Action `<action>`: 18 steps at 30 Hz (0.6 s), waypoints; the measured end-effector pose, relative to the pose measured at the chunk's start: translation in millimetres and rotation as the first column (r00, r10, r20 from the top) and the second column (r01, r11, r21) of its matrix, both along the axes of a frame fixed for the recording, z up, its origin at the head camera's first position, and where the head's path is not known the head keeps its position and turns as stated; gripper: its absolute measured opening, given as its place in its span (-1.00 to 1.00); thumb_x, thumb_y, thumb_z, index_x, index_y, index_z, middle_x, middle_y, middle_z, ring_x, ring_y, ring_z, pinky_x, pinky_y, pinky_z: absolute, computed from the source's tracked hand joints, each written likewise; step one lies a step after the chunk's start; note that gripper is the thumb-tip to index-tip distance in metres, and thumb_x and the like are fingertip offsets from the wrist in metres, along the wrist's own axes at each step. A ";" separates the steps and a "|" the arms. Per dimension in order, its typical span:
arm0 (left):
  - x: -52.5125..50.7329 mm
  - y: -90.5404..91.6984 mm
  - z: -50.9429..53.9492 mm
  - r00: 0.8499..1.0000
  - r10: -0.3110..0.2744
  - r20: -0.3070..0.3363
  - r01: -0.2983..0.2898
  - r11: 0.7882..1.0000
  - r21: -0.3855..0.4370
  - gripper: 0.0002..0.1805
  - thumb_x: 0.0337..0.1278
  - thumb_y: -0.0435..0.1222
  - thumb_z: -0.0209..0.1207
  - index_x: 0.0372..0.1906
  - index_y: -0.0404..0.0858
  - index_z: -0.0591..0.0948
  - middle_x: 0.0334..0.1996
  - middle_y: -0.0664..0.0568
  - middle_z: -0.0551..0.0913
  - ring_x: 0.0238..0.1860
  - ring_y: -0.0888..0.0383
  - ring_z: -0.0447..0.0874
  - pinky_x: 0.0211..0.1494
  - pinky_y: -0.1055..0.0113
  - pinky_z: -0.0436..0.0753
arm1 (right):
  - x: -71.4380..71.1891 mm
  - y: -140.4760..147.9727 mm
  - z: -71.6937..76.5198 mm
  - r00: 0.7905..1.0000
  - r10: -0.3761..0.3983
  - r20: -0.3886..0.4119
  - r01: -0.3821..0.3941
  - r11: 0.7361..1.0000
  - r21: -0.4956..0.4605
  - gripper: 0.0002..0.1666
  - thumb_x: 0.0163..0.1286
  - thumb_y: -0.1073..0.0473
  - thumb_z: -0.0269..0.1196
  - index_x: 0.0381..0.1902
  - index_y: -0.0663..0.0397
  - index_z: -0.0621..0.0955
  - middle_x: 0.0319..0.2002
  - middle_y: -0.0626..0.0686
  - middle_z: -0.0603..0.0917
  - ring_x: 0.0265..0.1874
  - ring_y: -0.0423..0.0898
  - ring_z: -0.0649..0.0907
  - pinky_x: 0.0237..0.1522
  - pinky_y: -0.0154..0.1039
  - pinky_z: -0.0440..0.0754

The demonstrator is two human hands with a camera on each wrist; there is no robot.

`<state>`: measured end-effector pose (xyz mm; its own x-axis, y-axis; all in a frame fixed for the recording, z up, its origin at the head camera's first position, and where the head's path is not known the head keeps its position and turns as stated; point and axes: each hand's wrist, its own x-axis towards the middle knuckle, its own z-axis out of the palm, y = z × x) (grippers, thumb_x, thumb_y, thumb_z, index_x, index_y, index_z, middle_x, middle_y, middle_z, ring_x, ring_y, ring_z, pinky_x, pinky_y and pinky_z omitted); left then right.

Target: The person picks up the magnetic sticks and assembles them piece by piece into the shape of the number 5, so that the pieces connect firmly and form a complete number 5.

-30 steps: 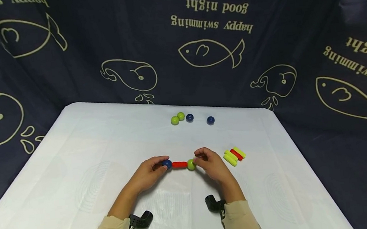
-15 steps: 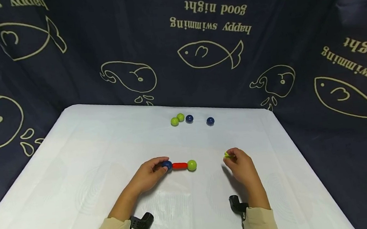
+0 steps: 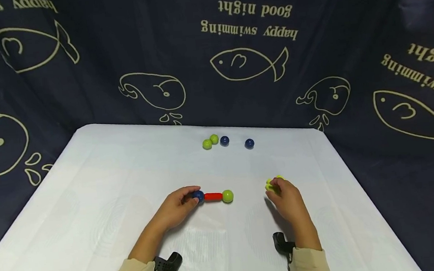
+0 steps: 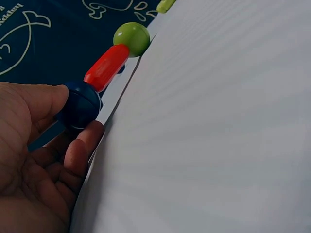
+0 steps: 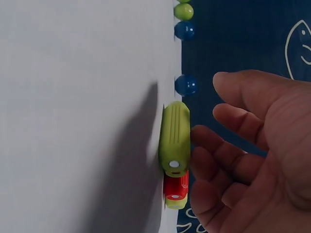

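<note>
With thumb and fingers, my left hand [image 3: 174, 207] pinches a blue ball [image 4: 81, 107]. That ball joins one end of a red rod [image 3: 213, 196], and a green ball [image 3: 227, 196] sits at the other end, making a straight piece along the table. On the right, my right hand [image 3: 289, 200] hovers over a small group of rods. In the right wrist view its thumb and fingers stand apart with nothing held, beside a yellow-green rod [image 5: 175, 133]. Behind that lie a red rod [image 5: 174, 188] and another yellow-green rod [image 5: 176, 202]; the hand partly hides the group in the head view.
Toward the back of the white table [image 3: 134, 169] lie two green balls [image 3: 207, 144] close together. Next to them is a blue ball [image 3: 224, 141], and another blue ball [image 3: 249, 143] lies farther right. A dark cloth with fish drawings [image 3: 249, 62] hangs behind.
My right hand has left the green ball of the joined piece and moved right to the loose rods. My left hand has stayed on the blue ball.
</note>
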<state>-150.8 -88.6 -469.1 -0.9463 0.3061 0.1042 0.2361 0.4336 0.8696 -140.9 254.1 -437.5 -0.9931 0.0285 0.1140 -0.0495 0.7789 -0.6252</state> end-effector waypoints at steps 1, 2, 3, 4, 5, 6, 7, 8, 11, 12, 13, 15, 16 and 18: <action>-0.1 0.0 0.3 1.000 0.000 -0.005 0.000 1.000 -0.003 -0.62 0.33 -0.29 0.23 0.20 -0.25 0.61 -0.01 -0.02 0.66 -0.17 0.13 0.53 -0.01 0.16 0.51 | -0.4 -0.3 -0.1 1.000 -0.002 0.011 0.003 1.000 -0.011 -0.67 0.37 0.21 0.30 0.01 0.28 0.56 -0.04 0.22 0.62 0.00 0.14 0.58 0.09 0.07 0.47; -0.2 -0.2 0.5 1.000 0.001 -0.008 -0.001 1.000 -0.007 -0.62 0.33 -0.29 0.23 0.20 -0.26 0.60 -0.02 -0.02 0.66 -0.17 0.13 0.53 -0.02 0.16 0.51 | -0.7 -0.5 -0.5 1.000 -0.003 0.021 0.004 1.000 -0.021 -0.68 0.37 0.20 0.30 0.00 0.26 0.56 -0.04 0.20 0.63 0.01 0.13 0.59 0.09 0.06 0.47; -0.1 -0.3 0.8 1.000 0.004 -0.005 -0.004 1.000 -0.007 -0.62 0.33 -0.29 0.23 0.20 -0.26 0.61 -0.02 -0.01 0.66 -0.17 0.14 0.53 -0.02 0.16 0.51 | -0.9 -0.7 -1.0 1.000 -0.003 0.031 0.004 1.000 -0.030 -0.69 0.38 0.19 0.30 0.00 0.25 0.57 -0.04 0.17 0.63 0.02 0.11 0.59 0.08 0.05 0.48; 0.1 -0.3 1.1 1.000 0.006 0.000 -0.006 1.000 -0.011 -0.62 0.33 -0.29 0.23 0.20 -0.25 0.61 -0.02 -0.01 0.66 -0.17 0.14 0.52 -0.02 0.16 0.50 | -0.9 -0.9 -1.4 0.999 -0.003 0.039 0.005 0.999 -0.039 -0.70 0.38 0.19 0.30 -0.01 0.23 0.57 -0.06 0.15 0.64 0.01 0.09 0.60 0.08 0.04 0.48; 0.3 -0.3 1.3 1.000 0.009 0.006 -0.009 1.000 -0.012 -0.63 0.33 -0.29 0.23 0.20 -0.25 0.61 -0.02 0.00 0.66 -0.17 0.14 0.52 -0.01 0.16 0.50 | -0.9 -1.1 -1.6 0.999 -0.002 0.043 0.004 0.999 -0.045 -0.72 0.38 0.19 0.30 -0.02 0.21 0.58 -0.07 0.13 0.65 0.01 0.08 0.60 0.07 0.03 0.49; 0.6 -0.3 1.5 1.000 0.010 0.008 -0.010 1.000 -0.015 -0.62 0.33 -0.29 0.23 0.20 -0.25 0.61 -0.02 -0.01 0.66 -0.17 0.13 0.52 -0.01 0.15 0.50 | -0.6 -1.4 -1.5 0.999 -0.002 0.048 0.005 0.999 -0.053 -0.72 0.39 0.18 0.30 -0.02 0.20 0.58 -0.07 0.12 0.65 0.01 0.07 0.61 0.07 0.02 0.49; 1.0 -0.3 1.6 1.000 0.009 0.010 -0.009 1.000 -0.014 -0.62 0.33 -0.30 0.23 0.20 -0.25 0.61 -0.02 -0.01 0.66 -0.17 0.13 0.52 -0.01 0.15 0.50 | -0.3 -1.6 -1.4 0.999 0.000 0.048 0.003 0.998 -0.058 -0.73 0.39 0.18 0.30 -0.02 0.19 0.59 -0.07 0.11 0.65 0.01 0.06 0.61 0.06 0.01 0.50; 1.1 -0.3 1.8 1.000 0.012 0.011 -0.011 1.000 -0.015 -0.62 0.33 -0.30 0.23 0.20 -0.25 0.61 -0.01 -0.01 0.66 -0.17 0.13 0.52 0.00 0.15 0.50 | -0.2 -1.7 -1.4 0.999 0.000 0.044 0.002 0.998 -0.060 -0.73 0.39 0.18 0.30 -0.03 0.20 0.59 -0.08 0.11 0.65 0.01 0.06 0.62 0.06 0.01 0.50; 1.3 -0.4 2.1 1.000 0.009 0.002 -0.009 1.000 -0.012 -0.63 0.33 -0.29 0.23 0.20 -0.25 0.61 -0.02 -0.01 0.66 -0.18 0.13 0.52 -0.01 0.15 0.50 | 0.2 -1.9 -0.8 0.999 -0.001 0.034 0.004 0.998 -0.064 -0.74 0.37 0.20 0.30 -0.04 0.21 0.60 -0.09 0.11 0.65 -0.01 0.06 0.61 0.06 0.01 0.49; 1.3 -0.4 2.2 1.000 0.011 -0.001 -0.011 1.000 -0.013 -0.63 0.33 -0.29 0.23 0.20 -0.25 0.61 -0.03 -0.01 0.66 -0.18 0.13 0.51 -0.02 0.15 0.50 | 0.1 -1.9 -0.9 0.999 -0.004 0.036 0.006 0.998 -0.063 -0.74 0.37 0.21 0.30 -0.05 0.22 0.60 -0.09 0.11 0.65 -0.02 0.05 0.61 0.06 0.01 0.49; 1.2 -0.5 2.2 1.000 0.014 0.000 -0.014 1.000 -0.013 -0.63 0.33 -0.29 0.23 0.19 -0.25 0.61 -0.04 0.00 0.66 -0.18 0.13 0.52 -0.02 0.16 0.50 | -0.1 -1.8 -1.1 0.999 -0.004 0.038 0.006 0.998 -0.058 -0.75 0.36 0.21 0.30 -0.06 0.22 0.60 -0.09 0.12 0.65 -0.04 0.05 0.61 0.05 0.01 0.49; 1.1 -0.7 2.2 1.000 0.017 -0.001 -0.017 1.000 -0.015 -0.63 0.33 -0.29 0.23 0.19 -0.25 0.61 -0.05 0.01 0.66 -0.19 0.14 0.51 -0.04 0.17 0.50 | -0.4 -1.6 -1.5 0.999 -0.004 0.043 0.006 0.999 -0.046 -0.75 0.35 0.22 0.30 -0.06 0.22 0.60 -0.10 0.11 0.65 -0.07 0.04 0.60 0.04 0.01 0.49; 1.1 -0.6 2.3 1.000 0.018 0.001 -0.018 1.000 -0.015 -0.63 0.33 -0.29 0.23 0.19 -0.25 0.61 -0.05 0.00 0.66 -0.19 0.14 0.51 -0.04 0.17 0.49 | -0.6 -1.3 -2.0 0.999 -0.003 0.043 0.005 0.999 -0.038 -0.75 0.35 0.22 0.30 -0.06 0.22 0.60 -0.11 0.11 0.65 -0.09 0.04 0.60 0.03 0.01 0.48; 0.9 -0.7 2.0 1.000 0.019 0.006 -0.019 1.000 -0.017 -0.63 0.33 -0.30 0.23 0.20 -0.25 0.61 -0.06 0.01 0.66 -0.19 0.14 0.51 -0.04 0.18 0.49 | -1.1 -1.2 -2.7 0.999 0.000 0.039 0.001 1.000 -0.023 -0.75 0.34 0.23 0.31 -0.07 0.22 0.60 -0.12 0.12 0.65 -0.11 0.05 0.59 0.02 0.02 0.48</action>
